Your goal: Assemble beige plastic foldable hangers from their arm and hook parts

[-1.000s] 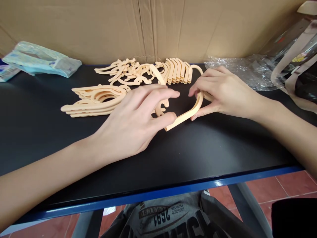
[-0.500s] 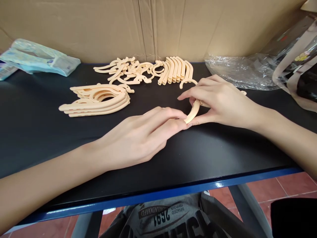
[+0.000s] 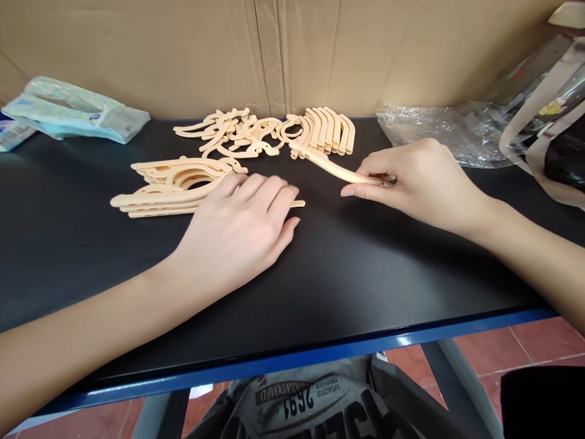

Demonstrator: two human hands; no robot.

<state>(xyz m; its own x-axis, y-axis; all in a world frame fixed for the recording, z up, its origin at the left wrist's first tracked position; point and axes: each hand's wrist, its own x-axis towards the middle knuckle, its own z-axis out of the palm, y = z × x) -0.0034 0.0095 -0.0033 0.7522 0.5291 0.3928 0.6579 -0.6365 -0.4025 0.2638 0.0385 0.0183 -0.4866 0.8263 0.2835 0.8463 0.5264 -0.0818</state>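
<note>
My right hand [image 3: 418, 180] pinches a curved peach plastic hanger arm [image 3: 331, 166], which points left toward the pile at the back. My left hand [image 3: 237, 228] lies flat on the black table [image 3: 365, 274] with its fingers stretched out over another peach piece [image 3: 298, 203], whose tip shows past the fingertips. Just left of it lies a stack of assembled peach hangers [image 3: 176, 183]. Behind are loose hook pieces [image 3: 233, 135] and a row of curved arms [image 3: 326, 131].
A cardboard wall [image 3: 292, 55] closes the back of the table. A light blue packet [image 3: 75, 110] lies at the far left, crumpled clear plastic [image 3: 439, 131] and a bag [image 3: 548, 116] at the right. The table's blue front edge [image 3: 320, 353] runs above a grey shirt.
The hands have parted. My right hand has swung its piece up and out toward the back pile. My left hand has moved left and flattened down on the table by the stack.
</note>
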